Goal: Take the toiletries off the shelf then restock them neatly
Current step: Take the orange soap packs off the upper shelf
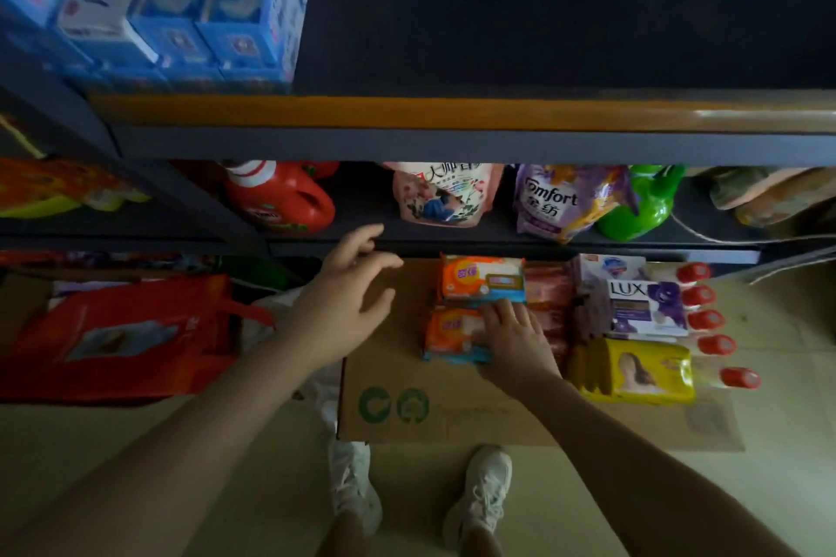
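Flattened cardboard (407, 375) on floor below shelf: right hand (515, 337) grasping near orange soap pack (452, 332) mid-sheet, left hand (348, 289) released, fingers spread, hovering near its far-left corner.

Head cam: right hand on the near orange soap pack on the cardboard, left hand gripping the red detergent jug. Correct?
Not quite. The left hand grips nothing: it hovers open above the cardboard, below the red detergent jug. The right hand is on the near orange soap pack, per the head view.
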